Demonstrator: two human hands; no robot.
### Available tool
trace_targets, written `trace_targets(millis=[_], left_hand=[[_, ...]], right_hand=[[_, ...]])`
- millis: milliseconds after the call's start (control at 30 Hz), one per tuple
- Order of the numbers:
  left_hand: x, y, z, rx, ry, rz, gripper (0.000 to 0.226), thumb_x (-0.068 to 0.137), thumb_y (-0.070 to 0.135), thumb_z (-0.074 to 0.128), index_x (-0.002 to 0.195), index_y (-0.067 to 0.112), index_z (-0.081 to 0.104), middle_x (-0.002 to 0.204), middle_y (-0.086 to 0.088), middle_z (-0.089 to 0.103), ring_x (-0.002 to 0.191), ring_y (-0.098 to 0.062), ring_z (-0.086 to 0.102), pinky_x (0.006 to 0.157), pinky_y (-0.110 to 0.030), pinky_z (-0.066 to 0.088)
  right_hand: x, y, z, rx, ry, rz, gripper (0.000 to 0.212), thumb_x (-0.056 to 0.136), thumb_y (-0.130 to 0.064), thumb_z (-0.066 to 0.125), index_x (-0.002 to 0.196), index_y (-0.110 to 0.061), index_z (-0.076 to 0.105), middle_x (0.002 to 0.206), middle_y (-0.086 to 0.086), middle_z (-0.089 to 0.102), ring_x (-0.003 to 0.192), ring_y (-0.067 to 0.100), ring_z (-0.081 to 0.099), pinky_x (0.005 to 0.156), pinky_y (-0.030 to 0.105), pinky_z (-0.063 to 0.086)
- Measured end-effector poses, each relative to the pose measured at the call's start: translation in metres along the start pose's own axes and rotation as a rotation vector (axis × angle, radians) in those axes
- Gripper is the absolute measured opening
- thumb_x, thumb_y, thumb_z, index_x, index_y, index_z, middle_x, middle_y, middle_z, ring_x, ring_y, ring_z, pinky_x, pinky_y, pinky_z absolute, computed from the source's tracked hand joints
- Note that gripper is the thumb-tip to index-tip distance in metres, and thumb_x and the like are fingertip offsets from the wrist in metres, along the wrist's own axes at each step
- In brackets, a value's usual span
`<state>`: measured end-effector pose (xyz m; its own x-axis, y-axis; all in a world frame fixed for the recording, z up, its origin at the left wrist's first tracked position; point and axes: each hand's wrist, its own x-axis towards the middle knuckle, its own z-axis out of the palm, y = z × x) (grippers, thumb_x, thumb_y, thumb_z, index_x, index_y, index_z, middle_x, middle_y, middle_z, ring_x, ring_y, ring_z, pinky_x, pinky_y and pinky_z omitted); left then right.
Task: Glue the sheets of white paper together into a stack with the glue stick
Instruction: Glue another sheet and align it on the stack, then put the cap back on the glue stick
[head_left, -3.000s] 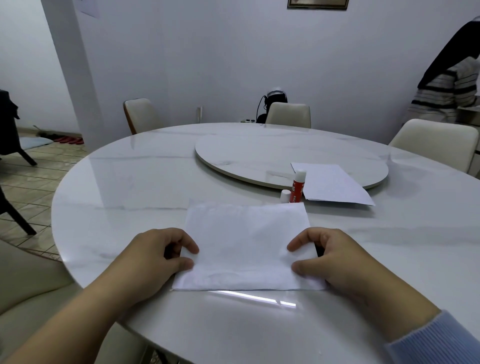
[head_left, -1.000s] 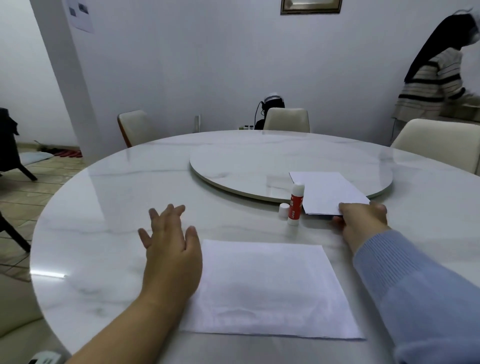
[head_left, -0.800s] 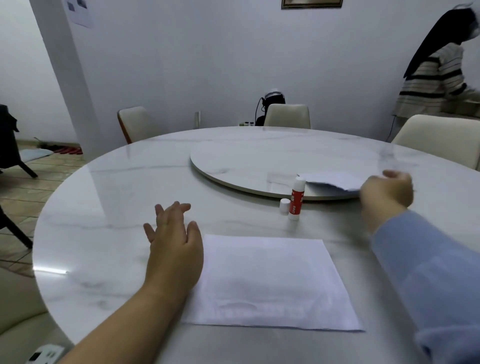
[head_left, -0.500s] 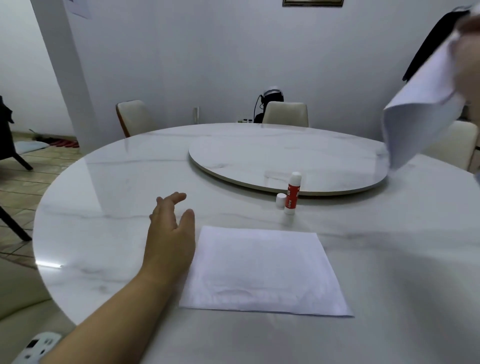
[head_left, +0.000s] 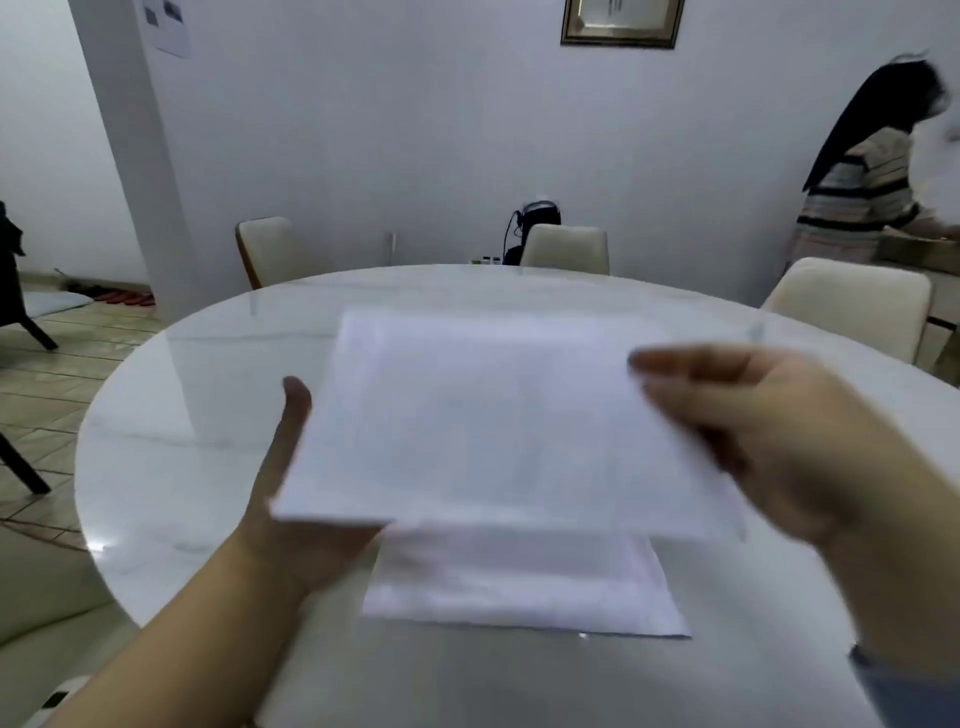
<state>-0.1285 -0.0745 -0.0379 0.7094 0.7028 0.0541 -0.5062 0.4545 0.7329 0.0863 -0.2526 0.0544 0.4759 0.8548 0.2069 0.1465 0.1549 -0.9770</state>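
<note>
A white sheet of paper (head_left: 488, 421) hovers flat above the table, blurred by motion. My right hand (head_left: 779, 436) pinches its right edge. My left hand (head_left: 296, 499) is palm-up under its left edge, thumb raised beside it. Below it the glued stack of white paper (head_left: 524, 587) lies on the marble table (head_left: 171, 415), only its near part showing. The held sheet hides the glue stick and the turntable.
Cream chairs stand around the table: one at the far left (head_left: 265, 249), one at the far middle (head_left: 566, 247), one at the right (head_left: 852, 306). A person in a striped top (head_left: 857, 187) stands at the far right. Tiled floor lies to the left.
My right hand took the sheet off the turntable, swung it up at the right, then brought it over the stack. My left hand left the table and came under the sheet's left edge.
</note>
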Motion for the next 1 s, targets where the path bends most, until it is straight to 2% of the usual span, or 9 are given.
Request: trace_targets(millis=[100, 200, 267, 400, 500, 600, 800, 900, 1000], left_hand=[[-0.001, -0.003, -0.001, 0.242, 0.151, -0.065, 0.051, 0.072, 0.044, 0.064, 0.114, 0.014, 0.067, 0.105, -0.013, 0.073, 0.091, -0.032, 0.071, 0.076, -0.044, 0.058], [-0.001, -0.011, 0.002, 0.590, 0.301, 0.014, 0.035, 0.079, 0.011, 0.068, 0.113, 0.018, 0.062, 0.095, -0.009, 0.076, 0.082, -0.029, 0.073, 0.064, -0.037, 0.059], [-0.003, -0.012, 0.003, 0.687, 0.334, 0.030, 0.032, 0.081, 0.005, 0.067, 0.108, 0.023, 0.061, 0.089, -0.006, 0.077, 0.077, -0.025, 0.074, 0.056, -0.033, 0.057], [-0.005, -0.011, -0.002, 0.879, 0.345, 0.056, 0.038, 0.079, 0.004, 0.068, 0.109, 0.027, 0.063, 0.092, 0.001, 0.076, 0.080, -0.018, 0.073, 0.071, -0.036, 0.056], [-0.005, -0.012, -0.003, 1.139, 0.399, 0.083, 0.040, 0.075, 0.011, 0.072, 0.106, 0.034, 0.063, 0.090, 0.007, 0.072, 0.075, -0.009, 0.070, 0.070, -0.027, 0.053], [-0.005, -0.013, -0.003, 1.190, 0.405, 0.079, 0.042, 0.074, 0.013, 0.073, 0.106, 0.036, 0.061, 0.087, 0.005, 0.072, 0.077, -0.011, 0.070, 0.075, -0.032, 0.054], [-0.007, -0.013, -0.005, 1.264, 0.377, 0.107, 0.037, 0.079, 0.014, 0.069, 0.102, 0.042, 0.063, 0.079, 0.009, 0.074, 0.068, -0.002, 0.068, 0.066, -0.021, 0.049], [-0.008, -0.014, -0.005, 1.305, 0.380, 0.115, 0.038, 0.078, 0.016, 0.070, 0.109, 0.037, 0.063, 0.084, 0.005, 0.072, 0.075, -0.007, 0.068, 0.070, -0.022, 0.049], [-0.009, -0.016, -0.004, 1.404, 0.402, 0.142, 0.044, 0.076, 0.020, 0.071, 0.117, 0.034, 0.061, 0.085, 0.006, 0.068, 0.076, -0.005, 0.063, 0.065, -0.014, 0.043]], right_hand=[[0.002, 0.058, -0.008, -0.076, 0.038, 0.178, 0.015, 0.081, 0.001, 0.068, 0.085, -0.012, 0.075, 0.066, -0.001, 0.076, 0.053, 0.008, 0.068, 0.043, 0.017, 0.049], [0.004, 0.080, -0.017, -0.124, 0.097, 0.319, 0.015, 0.080, -0.004, 0.072, 0.083, -0.017, 0.078, 0.081, 0.005, 0.077, 0.067, 0.016, 0.074, 0.052, 0.023, 0.054], [0.001, 0.091, -0.015, -0.162, 0.061, 0.339, 0.020, 0.078, -0.005, 0.075, 0.083, -0.025, 0.078, 0.089, 0.009, 0.075, 0.075, 0.023, 0.074, 0.058, 0.029, 0.055], [0.003, 0.098, -0.012, -0.224, 0.164, 0.308, 0.018, 0.075, -0.010, 0.078, 0.086, -0.024, 0.076, 0.081, 0.005, 0.073, 0.073, 0.021, 0.072, 0.055, 0.026, 0.053], [0.005, 0.100, -0.008, -0.345, 0.214, 0.267, 0.017, 0.075, -0.015, 0.079, 0.085, -0.026, 0.072, 0.074, 0.000, 0.066, 0.069, 0.017, 0.065, 0.052, 0.020, 0.046], [0.007, 0.103, -0.005, -0.396, 0.221, 0.219, 0.015, 0.075, -0.016, 0.078, 0.083, -0.025, 0.070, 0.062, -0.006, 0.054, 0.053, 0.008, 0.051, 0.042, 0.012, 0.037], [0.008, 0.106, -0.005, -0.531, 0.250, 0.160, 0.013, 0.075, -0.022, 0.078, 0.078, -0.026, 0.066, 0.061, -0.003, 0.052, 0.053, 0.012, 0.048, 0.045, 0.017, 0.034], [0.007, 0.106, -0.003, -0.583, 0.261, 0.157, 0.014, 0.075, -0.023, 0.078, 0.079, -0.026, 0.064, 0.066, -0.001, 0.056, 0.059, 0.013, 0.053, 0.049, 0.020, 0.035], [0.005, 0.106, -0.002, -0.614, 0.267, 0.157, 0.016, 0.074, -0.024, 0.079, 0.079, -0.026, 0.063, 0.066, 0.000, 0.059, 0.061, 0.013, 0.055, 0.051, 0.022, 0.034]])
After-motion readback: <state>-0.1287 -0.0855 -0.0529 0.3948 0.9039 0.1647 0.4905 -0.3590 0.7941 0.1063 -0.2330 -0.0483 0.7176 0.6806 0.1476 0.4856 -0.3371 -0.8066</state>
